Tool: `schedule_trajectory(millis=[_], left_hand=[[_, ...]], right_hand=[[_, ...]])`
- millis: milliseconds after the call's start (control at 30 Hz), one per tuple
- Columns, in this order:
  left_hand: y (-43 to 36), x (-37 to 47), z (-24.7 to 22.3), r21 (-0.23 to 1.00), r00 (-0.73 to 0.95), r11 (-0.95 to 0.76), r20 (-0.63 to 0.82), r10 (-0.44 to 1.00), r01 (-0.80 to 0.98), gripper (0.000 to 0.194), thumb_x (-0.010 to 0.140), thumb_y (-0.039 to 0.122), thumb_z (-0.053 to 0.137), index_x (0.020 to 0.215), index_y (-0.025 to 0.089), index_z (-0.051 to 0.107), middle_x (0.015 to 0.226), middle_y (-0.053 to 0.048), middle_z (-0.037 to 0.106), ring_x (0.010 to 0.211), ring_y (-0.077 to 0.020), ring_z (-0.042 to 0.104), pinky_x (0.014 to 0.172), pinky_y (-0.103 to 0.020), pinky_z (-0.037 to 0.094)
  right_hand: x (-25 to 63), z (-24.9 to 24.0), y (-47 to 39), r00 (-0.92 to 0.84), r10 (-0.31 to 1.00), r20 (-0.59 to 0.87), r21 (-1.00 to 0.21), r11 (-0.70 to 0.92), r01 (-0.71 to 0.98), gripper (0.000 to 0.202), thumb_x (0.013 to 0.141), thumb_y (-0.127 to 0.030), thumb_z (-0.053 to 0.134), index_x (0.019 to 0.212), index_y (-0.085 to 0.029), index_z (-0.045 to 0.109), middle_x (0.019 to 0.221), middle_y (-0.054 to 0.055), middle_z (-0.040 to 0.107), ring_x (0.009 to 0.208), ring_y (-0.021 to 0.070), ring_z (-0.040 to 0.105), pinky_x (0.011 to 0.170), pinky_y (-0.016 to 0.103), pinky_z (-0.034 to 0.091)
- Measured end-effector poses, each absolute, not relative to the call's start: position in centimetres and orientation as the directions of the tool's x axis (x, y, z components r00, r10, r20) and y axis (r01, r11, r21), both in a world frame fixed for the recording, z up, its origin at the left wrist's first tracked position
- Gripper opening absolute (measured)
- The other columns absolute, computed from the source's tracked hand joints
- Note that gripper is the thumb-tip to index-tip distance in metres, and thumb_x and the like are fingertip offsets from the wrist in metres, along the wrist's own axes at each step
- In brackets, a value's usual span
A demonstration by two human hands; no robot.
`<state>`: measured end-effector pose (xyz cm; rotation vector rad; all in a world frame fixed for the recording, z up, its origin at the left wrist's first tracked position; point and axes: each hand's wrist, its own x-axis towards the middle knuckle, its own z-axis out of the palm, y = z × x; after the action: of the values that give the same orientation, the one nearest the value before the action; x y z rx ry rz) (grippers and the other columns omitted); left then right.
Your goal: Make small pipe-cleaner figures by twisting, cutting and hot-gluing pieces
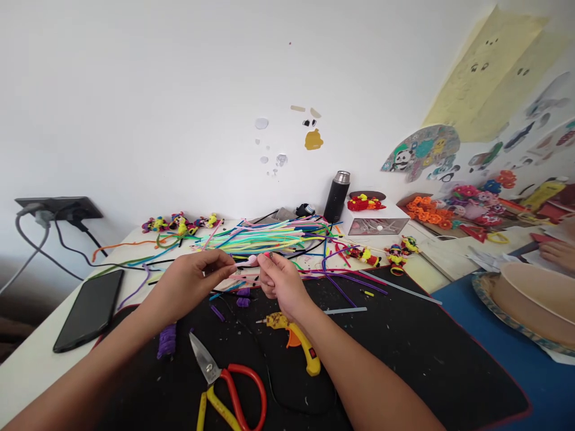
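Observation:
My left hand [191, 278] pinches one end of a pale pink pipe cleaner [245, 261] between thumb and fingertips. My right hand [285, 284] is closed at its other end, where the pipe cleaner looks curled into a small lump. Something reddish shows at the right fingertips, too small to name. Behind both hands lies a loose pile of coloured pipe cleaners [269, 236]. Below the right wrist, a yellow glue gun [309, 353] rests on the black mat [404, 371]. Red-and-yellow-handled scissors [220, 374] lie partly spread nearer to me.
A phone [90, 308] lies at left, near a power strip [60, 208]. Purple coiled pieces [167, 340] sit on the mat. A black flask [336, 196] and a white drawer box [375, 221] stand behind. Small pipe-cleaner figures [396, 257] lie around. Another person's hand [559, 254] shows at right.

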<state>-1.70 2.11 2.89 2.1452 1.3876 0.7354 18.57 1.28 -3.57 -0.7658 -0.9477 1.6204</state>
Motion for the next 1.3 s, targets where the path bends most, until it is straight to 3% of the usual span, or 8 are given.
schedule_trajectory(millis=[167, 367, 700, 967, 1300], left_hand=[[2.1, -1.8, 2.6, 0.617, 0.333, -0.373, 0.186, 0.925, 0.693, 0.038, 0.091, 0.058, 0.062, 0.088, 0.023, 0.077, 0.084, -0.004, 0.079, 0.074, -0.0218, 0.064, 0.068, -0.029, 0.046], [2.0, -1.6, 2.7, 0.610, 0.351, -0.363, 0.146, 0.925, 0.704, 0.040, 0.091, 0.060, 0.060, 0.088, 0.024, 0.077, 0.077, -0.003, 0.076, 0.067, -0.0211, 0.060, 0.062, -0.029, 0.043], [2.1, -1.5, 2.4, 0.648, 0.383, -0.374, 0.136, 0.914, 0.663, 0.043, 0.095, 0.061, 0.059, 0.090, 0.024, 0.079, 0.091, -0.006, 0.080, 0.083, -0.0250, 0.068, 0.073, -0.030, 0.047], [3.2, -2.7, 2.7, 0.685, 0.374, -0.382, 0.170, 0.912, 0.621, 0.045, 0.096, 0.061, 0.056, 0.084, 0.021, 0.072, 0.079, -0.001, 0.068, 0.074, -0.0200, 0.057, 0.068, -0.028, 0.042], [4.3, -3.6, 1.7, 0.695, 0.364, -0.405, 0.216, 0.906, 0.594, 0.044, 0.096, 0.062, 0.056, 0.087, 0.021, 0.070, 0.086, -0.002, 0.071, 0.086, -0.0227, 0.064, 0.079, -0.029, 0.048]], right_hand=[[18.5, -3.7, 1.3, -0.226, 0.974, -0.019, -0.875, -0.125, -0.468, 0.054, 0.077, -0.068, 0.082, 0.091, -0.018, 0.065, 0.055, -0.014, 0.033, 0.043, 0.0049, 0.019, 0.042, 0.023, 0.009], [18.2, -3.6, 1.2, -0.179, 0.984, -0.004, -0.895, -0.084, -0.438, 0.048, 0.077, -0.056, 0.085, 0.077, -0.023, 0.049, 0.055, -0.014, 0.031, 0.043, 0.0052, 0.019, 0.041, 0.023, 0.011], [17.9, -4.7, 1.3, -0.223, 0.973, 0.056, -0.951, -0.016, -0.310, 0.044, 0.082, -0.058, 0.079, 0.081, -0.023, 0.054, 0.055, -0.012, 0.035, 0.044, 0.0073, 0.026, 0.043, 0.024, 0.018], [18.2, -3.8, 1.0, -0.285, 0.958, 0.034, -0.933, -0.073, -0.354, 0.054, 0.082, -0.072, 0.076, 0.085, -0.019, 0.064, 0.054, -0.012, 0.030, 0.044, 0.0070, 0.019, 0.043, 0.025, 0.013], [17.6, -4.8, 0.3, -0.388, 0.921, 0.041, -0.970, -0.057, -0.236, 0.063, 0.087, -0.080, 0.066, 0.070, -0.021, 0.053, 0.055, -0.009, 0.036, 0.046, 0.0077, 0.024, 0.044, 0.025, 0.018]])
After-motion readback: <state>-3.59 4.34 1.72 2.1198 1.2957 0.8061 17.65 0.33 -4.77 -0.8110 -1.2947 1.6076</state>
